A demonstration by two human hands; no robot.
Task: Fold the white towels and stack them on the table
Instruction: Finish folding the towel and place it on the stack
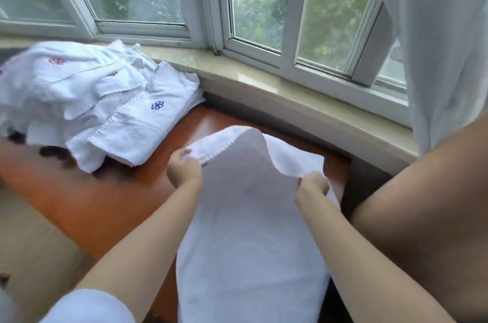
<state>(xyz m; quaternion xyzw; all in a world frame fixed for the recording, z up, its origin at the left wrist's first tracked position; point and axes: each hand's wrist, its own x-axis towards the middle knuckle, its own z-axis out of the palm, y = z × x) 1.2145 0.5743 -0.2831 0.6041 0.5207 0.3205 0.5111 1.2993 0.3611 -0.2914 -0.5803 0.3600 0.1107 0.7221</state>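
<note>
A long white towel [250, 230] lies lengthwise on the reddish-brown table [105, 198], running from the near edge toward the window. My left hand [183, 168] pinches its far left corner and my right hand [314, 185] pinches its far right corner. Both corners are lifted, so the far end arches up off the table. A loose heap of white towels [87, 95] with red and blue embroidered flower marks sits at the table's far left.
A pale stone windowsill [290, 95] runs behind the table below white window frames. A sheer white curtain [449, 45] hangs at the right. A large blurred arm or shoulder [427, 217] fills the right side, close to the camera.
</note>
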